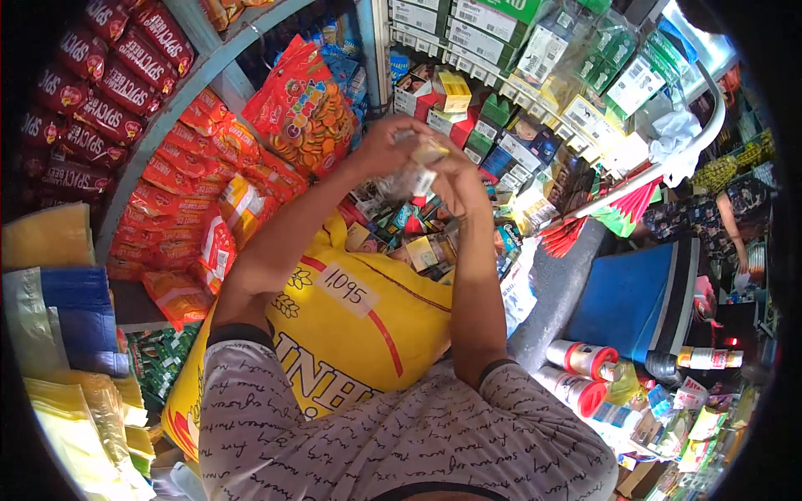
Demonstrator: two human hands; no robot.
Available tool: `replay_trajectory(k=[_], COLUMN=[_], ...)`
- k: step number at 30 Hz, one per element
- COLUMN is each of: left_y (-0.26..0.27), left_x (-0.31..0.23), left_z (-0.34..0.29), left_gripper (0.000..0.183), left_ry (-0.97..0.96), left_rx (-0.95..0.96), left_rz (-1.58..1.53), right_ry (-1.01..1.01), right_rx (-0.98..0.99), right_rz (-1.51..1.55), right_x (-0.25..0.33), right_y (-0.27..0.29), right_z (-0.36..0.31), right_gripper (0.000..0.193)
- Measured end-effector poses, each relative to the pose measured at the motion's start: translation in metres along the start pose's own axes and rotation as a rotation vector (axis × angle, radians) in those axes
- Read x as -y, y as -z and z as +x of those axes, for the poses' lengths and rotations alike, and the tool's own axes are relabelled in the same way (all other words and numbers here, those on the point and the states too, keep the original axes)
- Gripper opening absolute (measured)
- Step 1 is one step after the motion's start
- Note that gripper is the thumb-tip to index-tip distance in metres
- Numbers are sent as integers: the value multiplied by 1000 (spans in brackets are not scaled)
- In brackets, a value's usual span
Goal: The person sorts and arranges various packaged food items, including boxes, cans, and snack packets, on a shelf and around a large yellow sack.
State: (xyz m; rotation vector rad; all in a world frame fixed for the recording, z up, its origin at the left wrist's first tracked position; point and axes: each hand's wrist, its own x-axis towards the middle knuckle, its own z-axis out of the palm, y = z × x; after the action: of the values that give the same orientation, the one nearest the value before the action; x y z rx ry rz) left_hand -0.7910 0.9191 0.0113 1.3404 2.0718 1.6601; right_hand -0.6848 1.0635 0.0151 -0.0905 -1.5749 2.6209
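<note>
Both of my hands are raised in front of me, close together above a pile of small boxes [430,250]. A small pale pack [428,154] with some yellow and a clear shiny surface is between them. My left hand [391,146] closes round its left side. From the right, my right hand [459,179] grips it with bent fingers. The fingers cover much of the pack and its kind does not show. Below my forearms stands a large yellow sack [334,334] with a white paper label.
Red and orange snack packets [184,184] fill the left shelf, beside a big red snack bag [301,108]. Carton racks [476,37] stand ahead. To the right are a curved white rail [618,196], a blue padded panel [626,292], red-lidded jars [576,359] and another person [718,217].
</note>
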Motion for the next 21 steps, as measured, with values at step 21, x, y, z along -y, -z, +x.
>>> replay_trajectory(k=[21], left_y=[16], left_x=[-15], left_z=[9], left_gripper=[18], left_ry=[-46], left_rx=[16], left_rz=[69], right_ry=[-308], right_rx=[56], right_rz=[338], right_x=[-11], right_y=[9], right_z=[-2], right_gripper=[41])
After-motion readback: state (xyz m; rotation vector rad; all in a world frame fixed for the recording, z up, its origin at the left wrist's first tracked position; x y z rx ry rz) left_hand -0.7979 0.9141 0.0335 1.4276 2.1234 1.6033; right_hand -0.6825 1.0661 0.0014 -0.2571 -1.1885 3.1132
